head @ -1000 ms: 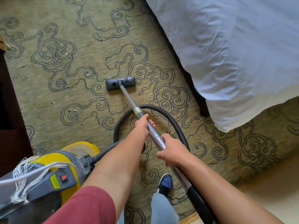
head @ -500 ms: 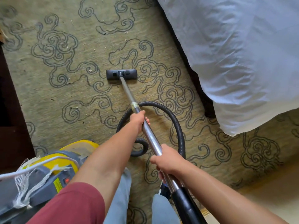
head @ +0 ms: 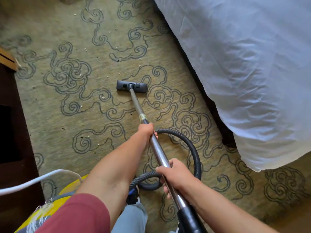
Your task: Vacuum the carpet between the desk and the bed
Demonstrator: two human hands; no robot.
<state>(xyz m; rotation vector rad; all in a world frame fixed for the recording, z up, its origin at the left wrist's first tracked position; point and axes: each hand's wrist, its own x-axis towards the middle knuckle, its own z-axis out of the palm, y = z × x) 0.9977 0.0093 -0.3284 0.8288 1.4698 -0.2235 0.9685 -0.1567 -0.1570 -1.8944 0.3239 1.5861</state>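
A green carpet (head: 104,52) with dark swirl lines carries small pale crumbs. The black vacuum floor head (head: 131,86) rests flat on it at mid-frame. A metal wand (head: 137,105) runs from the head back toward me. My left hand (head: 146,131) grips the wand higher up, near a taped band. My right hand (head: 175,174) grips it lower, just above the black handle (head: 190,219). The white-covered bed (head: 249,64) fills the right side. The dark wooden desk (head: 11,125) lines the left edge.
A black ribbed hose (head: 196,153) loops on the carpet right of the wand. The yellow vacuum canister (head: 50,209) sits at bottom left, with a white cord (head: 33,181) crossing above it. My blue shoe (head: 133,195) shows under my left forearm.
The floor head has slid farther away from me along the carpet. The view has shifted, so the canister sits lower in frame and the hose loop has swung to the right.
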